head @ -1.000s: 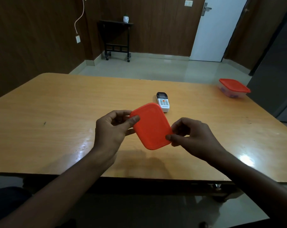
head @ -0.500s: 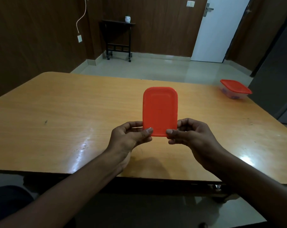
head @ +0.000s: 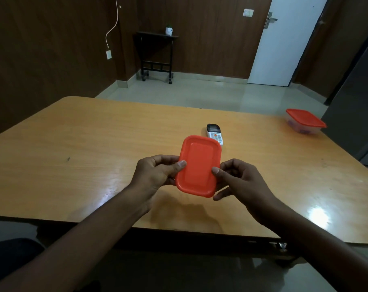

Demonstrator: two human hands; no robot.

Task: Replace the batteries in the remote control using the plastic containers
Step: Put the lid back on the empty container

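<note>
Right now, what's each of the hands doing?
Left hand: grips the left edge of the orange container.
Right hand: grips its right edge.

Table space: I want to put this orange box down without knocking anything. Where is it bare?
The table is bare left of the remote, and between the remote and the lidded tub at the far right corner. The crowded spot is the middle, where both hands hold the orange box just in front of the remote.
</note>
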